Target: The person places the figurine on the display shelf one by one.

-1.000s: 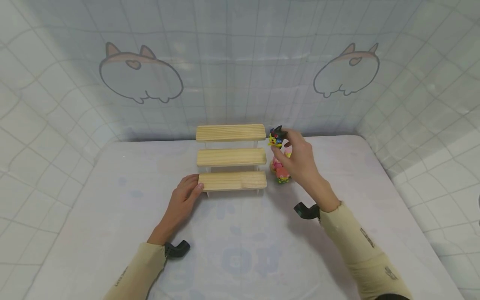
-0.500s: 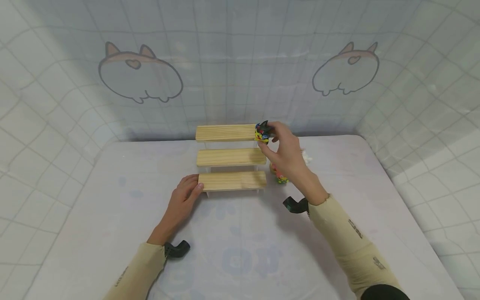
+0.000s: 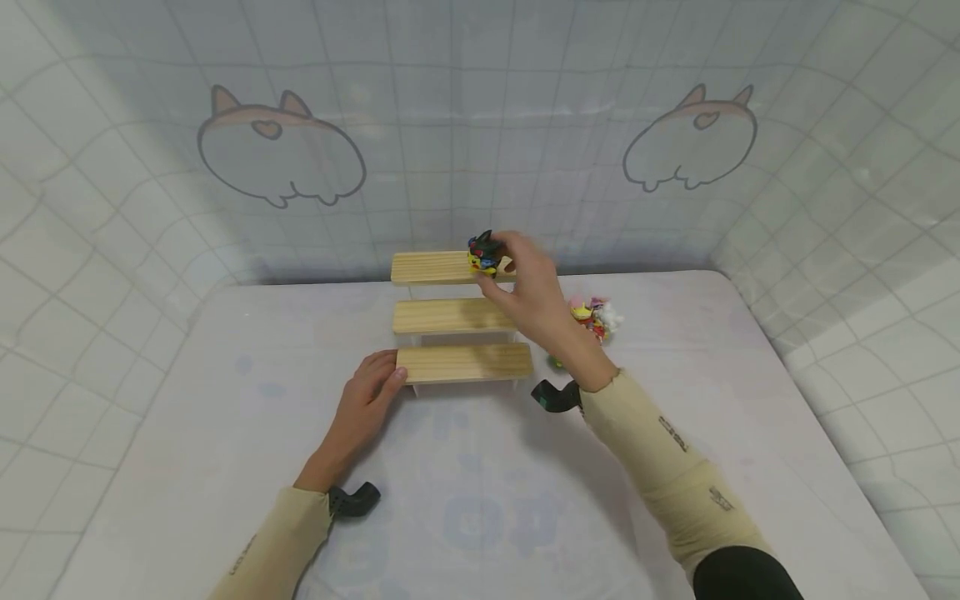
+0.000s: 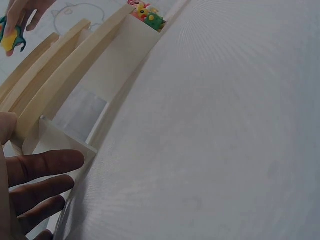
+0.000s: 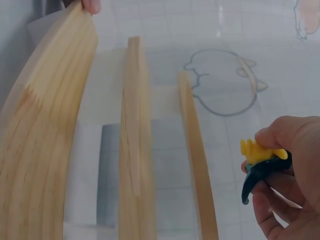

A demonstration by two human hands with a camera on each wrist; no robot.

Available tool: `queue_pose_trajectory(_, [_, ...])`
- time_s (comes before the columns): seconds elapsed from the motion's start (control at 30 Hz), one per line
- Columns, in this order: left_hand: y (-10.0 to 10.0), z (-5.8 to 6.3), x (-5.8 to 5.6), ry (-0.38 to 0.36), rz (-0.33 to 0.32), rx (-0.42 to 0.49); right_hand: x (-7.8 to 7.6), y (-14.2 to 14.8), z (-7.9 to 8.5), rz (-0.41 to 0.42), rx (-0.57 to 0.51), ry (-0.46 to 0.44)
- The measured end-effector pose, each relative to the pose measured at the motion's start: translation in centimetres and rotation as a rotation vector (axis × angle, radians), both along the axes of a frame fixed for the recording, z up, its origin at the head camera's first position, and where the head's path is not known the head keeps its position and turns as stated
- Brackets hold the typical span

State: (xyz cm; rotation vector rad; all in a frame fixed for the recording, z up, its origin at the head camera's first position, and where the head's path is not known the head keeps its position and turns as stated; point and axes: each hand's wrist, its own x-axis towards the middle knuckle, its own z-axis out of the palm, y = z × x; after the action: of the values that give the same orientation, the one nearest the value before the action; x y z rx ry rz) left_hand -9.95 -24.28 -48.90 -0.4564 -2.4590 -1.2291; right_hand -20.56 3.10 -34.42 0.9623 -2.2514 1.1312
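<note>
A three-step wooden stand [image 3: 462,315] sits mid-table with white side panels. My right hand [image 3: 525,287] pinches a small yellow and black figurine [image 3: 484,252] just above the top step [image 3: 438,267]; the right wrist view shows the figurine [image 5: 260,165] between thumb and fingers beside that step [image 5: 197,165]. My left hand [image 3: 372,385] lies on the table, fingers straight, at the left end of the bottom step [image 3: 465,362]. In the left wrist view its fingers [image 4: 40,170] rest against the side panel [image 4: 65,145].
Several more small figurines [image 3: 595,315] stand on the table right of the stand, a green one [image 3: 556,362] near the bottom step's right end. They also show at the top of the left wrist view, figurines [image 4: 147,15]. Tiled walls enclose the white table [image 3: 480,500].
My right hand has carried the figurine left and up, from beside the stand's right end to over the top step. The left hand has stayed put.
</note>
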Motion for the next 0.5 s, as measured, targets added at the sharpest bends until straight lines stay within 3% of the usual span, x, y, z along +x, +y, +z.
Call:
queue_pose_trajectory(0.33, [0.2,0.2,0.1,0.005,-0.003,0.002,-0.6,-2.2,-0.4,0.015,0.025,0.030])
queue_pose_trajectory(0.5, [0.1,0.1,0.2,0.008,0.003,0.000,-0.8,-3.2,-0.4,0.061,0.020,-0.018])
